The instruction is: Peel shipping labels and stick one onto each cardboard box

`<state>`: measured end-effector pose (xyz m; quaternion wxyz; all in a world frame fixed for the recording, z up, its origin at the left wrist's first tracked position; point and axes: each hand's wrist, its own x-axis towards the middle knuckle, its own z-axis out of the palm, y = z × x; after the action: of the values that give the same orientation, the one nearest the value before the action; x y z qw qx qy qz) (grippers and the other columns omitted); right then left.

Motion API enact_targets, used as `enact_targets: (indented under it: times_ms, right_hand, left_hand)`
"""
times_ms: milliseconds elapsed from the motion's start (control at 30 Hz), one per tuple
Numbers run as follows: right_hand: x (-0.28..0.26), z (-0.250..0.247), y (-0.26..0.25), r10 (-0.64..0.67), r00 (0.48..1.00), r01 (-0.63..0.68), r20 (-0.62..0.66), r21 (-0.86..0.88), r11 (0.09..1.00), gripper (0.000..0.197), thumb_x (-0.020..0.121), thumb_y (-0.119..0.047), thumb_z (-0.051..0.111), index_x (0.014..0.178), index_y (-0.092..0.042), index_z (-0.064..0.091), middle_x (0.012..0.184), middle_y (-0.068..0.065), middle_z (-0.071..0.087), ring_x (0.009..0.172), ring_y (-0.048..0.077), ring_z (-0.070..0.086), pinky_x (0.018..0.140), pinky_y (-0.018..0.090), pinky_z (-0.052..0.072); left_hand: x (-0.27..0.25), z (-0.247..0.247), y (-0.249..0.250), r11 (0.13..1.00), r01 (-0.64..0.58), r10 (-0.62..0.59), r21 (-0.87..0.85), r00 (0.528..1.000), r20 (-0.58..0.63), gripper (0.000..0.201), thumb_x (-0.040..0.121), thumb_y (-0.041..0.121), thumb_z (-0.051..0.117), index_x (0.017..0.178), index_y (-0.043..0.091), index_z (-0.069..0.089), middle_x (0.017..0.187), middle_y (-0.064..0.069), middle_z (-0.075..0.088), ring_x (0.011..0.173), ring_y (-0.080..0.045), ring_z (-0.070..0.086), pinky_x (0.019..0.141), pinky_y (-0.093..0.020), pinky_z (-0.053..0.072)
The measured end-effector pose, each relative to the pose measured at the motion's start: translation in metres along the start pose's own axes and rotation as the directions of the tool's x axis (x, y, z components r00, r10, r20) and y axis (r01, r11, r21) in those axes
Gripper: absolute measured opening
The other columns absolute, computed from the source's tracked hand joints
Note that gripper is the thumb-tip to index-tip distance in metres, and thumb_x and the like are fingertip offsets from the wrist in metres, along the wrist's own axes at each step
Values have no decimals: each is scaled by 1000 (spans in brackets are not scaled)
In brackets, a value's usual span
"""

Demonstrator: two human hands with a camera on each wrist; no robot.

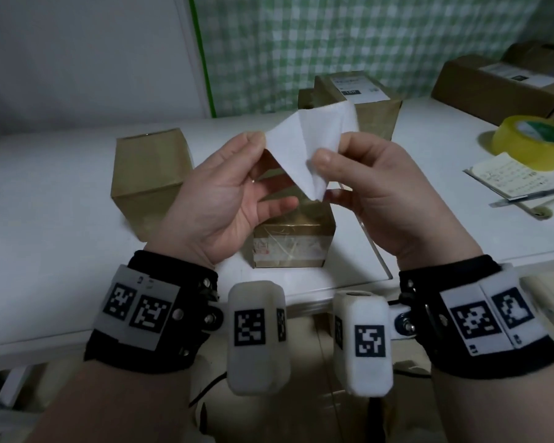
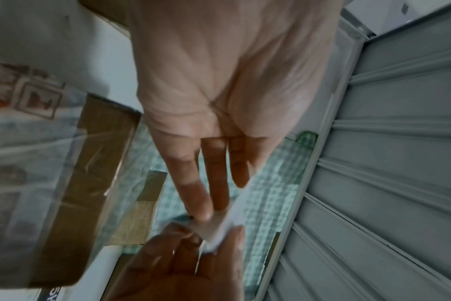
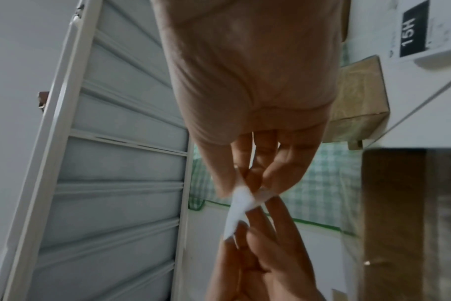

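Being pinched above the table, the white rectangular paper label (image 1: 311,139) is gripped by the left hand (image 1: 234,193) at ten o'clock and the right hand (image 1: 378,193) at four o'clock; the small brown cardboard box (image 1: 293,241) is lying at six o'clock.

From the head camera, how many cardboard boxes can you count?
5: far-left box, small box under the hands, labelled box behind, two boxes far right. Others may be hidden.
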<state>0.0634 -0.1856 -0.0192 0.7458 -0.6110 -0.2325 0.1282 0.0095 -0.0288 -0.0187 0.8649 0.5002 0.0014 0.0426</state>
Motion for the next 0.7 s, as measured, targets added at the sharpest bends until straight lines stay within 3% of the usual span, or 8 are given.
enact_targets:
  times_ms: [100, 167, 300, 400, 467, 567, 600, 700]
  right_hand:
    - [1, 2, 3, -52, 998, 50, -24, -52, 997, 14, 82, -5, 67, 71, -11, 61, 71, 3, 65, 64, 11, 61, 55, 19, 48]
    - [1, 4, 4, -87, 995, 82, -57, -81, 993, 10, 80, -8, 69, 73, -8, 62, 71, 4, 65, 63, 10, 60, 54, 18, 47]
    - [2, 4, 6, -106, 992, 99, -65, -104, 990, 12, 82, -12, 67, 86, -2, 64, 74, 3, 66, 68, 10, 63, 56, 18, 47]
    - [2, 3, 5, -74, 997, 71, -21, -90, 993, 24, 80, -19, 65, 94, 0, 64, 82, 5, 68, 77, 14, 65, 61, 21, 50]
    - [1, 2, 3, -51, 999, 51, 14, -39, 998, 16, 84, -17, 62, 93, -3, 64, 82, 3, 69, 78, 12, 65, 63, 21, 51]
    - [0, -1, 1, -5, 999, 2, 47, 65, 998, 12, 93, -11, 51, 82, -10, 56, 60, -8, 63, 61, 2, 61, 62, 19, 51]
    - [1, -2, 1, 11, 999, -15, 47, 90, 996, 13, 93, -12, 51, 80, -11, 52, 58, -7, 59, 57, 2, 57, 61, 18, 50]
    - [3, -6, 1, 50, 999, -48, -9, 169, 984, 13, 86, -21, 60, 80, -12, 53, 76, 10, 43, 57, 14, 46, 56, 23, 47]
  left_hand:
    - [-1, 2, 1, 997, 41, -43, 67, 999, 33, 52, 93, 49, 36, 118, 9, 57, 102, -7, 72, 86, -21, 70, 54, -25, 56]
    - [-2, 5, 1, 984, 22, -31, 174, 998, 49, 60, 82, 57, 42, 118, 12, 58, 105, -5, 72, 86, -17, 70, 53, -24, 54]
    - [-3, 8, -2, 944, -34, 38, 327, 999, -5, 11, 77, 22, 64, 83, 15, 58, 70, 5, 70, 60, -5, 64, 49, -16, 50]
    - [-2, 6, -4, 971, -18, 27, 239, 999, -36, 15, 81, 13, 60, 70, 13, 51, 61, 4, 65, 52, -3, 59, 46, -15, 49]
    - [-1, 3, -4, 992, 1, 2, 129, 1000, -23, 12, 75, 16, 60, 67, 12, 51, 66, -1, 67, 54, -7, 61, 47, -16, 51]
    - [0, -3, -1, 1000, 16, -16, 0, 1000, 11, 11, 74, 15, 59, 64, 12, 57, 80, -11, 68, 65, -18, 65, 48, -18, 53]
    - [0, -5, 0, 1000, 14, -14, -23, 1000, 13, 11, 74, 15, 58, 64, 11, 58, 78, -10, 68, 63, -16, 65, 47, -18, 53]
    - [-3, -8, 6, 996, 6, -4, -85, 1000, 26, 7, 76, 14, 53, 72, 9, 55, 73, -4, 67, 58, -9, 65, 47, -17, 53]
